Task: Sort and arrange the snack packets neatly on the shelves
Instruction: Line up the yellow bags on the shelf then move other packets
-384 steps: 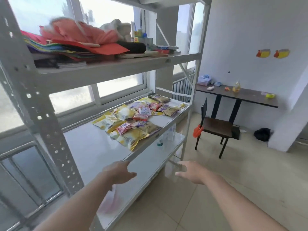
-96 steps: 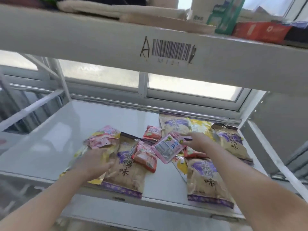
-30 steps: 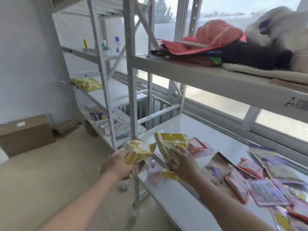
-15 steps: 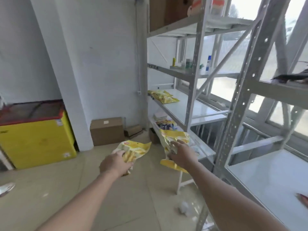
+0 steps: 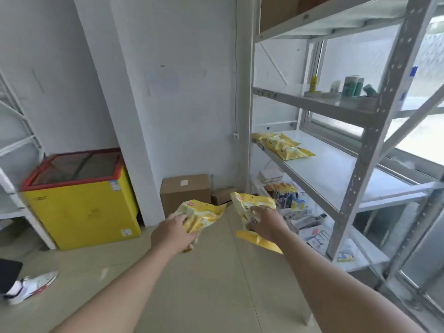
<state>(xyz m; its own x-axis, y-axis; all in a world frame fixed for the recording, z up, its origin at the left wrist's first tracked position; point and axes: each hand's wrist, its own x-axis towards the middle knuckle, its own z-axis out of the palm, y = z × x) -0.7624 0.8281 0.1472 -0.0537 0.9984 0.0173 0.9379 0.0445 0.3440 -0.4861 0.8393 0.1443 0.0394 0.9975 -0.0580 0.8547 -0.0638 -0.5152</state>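
Observation:
My left hand (image 5: 171,233) grips a crumpled yellow snack packet (image 5: 204,216) in mid-air over the floor. My right hand (image 5: 265,223) holds a second yellow snack packet (image 5: 252,203), its lower end hanging below my wrist. Both hands are out in front of me, left of a grey metal rack. On that rack's middle shelf (image 5: 336,174), at its far left end, lie a few matching yellow packets (image 5: 284,146). The lower shelf (image 5: 360,246) carries mixed packets and small boxes.
A yellow chest freezer (image 5: 79,200) with a red-rimmed glass lid stands at the left wall. A cardboard box (image 5: 185,195) sits on the floor by the white pillar. Bottles (image 5: 350,86) stand on the upper shelf. A person's shoe (image 5: 28,287) shows at bottom left.
My view has swung left, away from the shelf with the mixed packets, toward the corner rack. Both hands still carry the yellow packets and have come closer to that rack.

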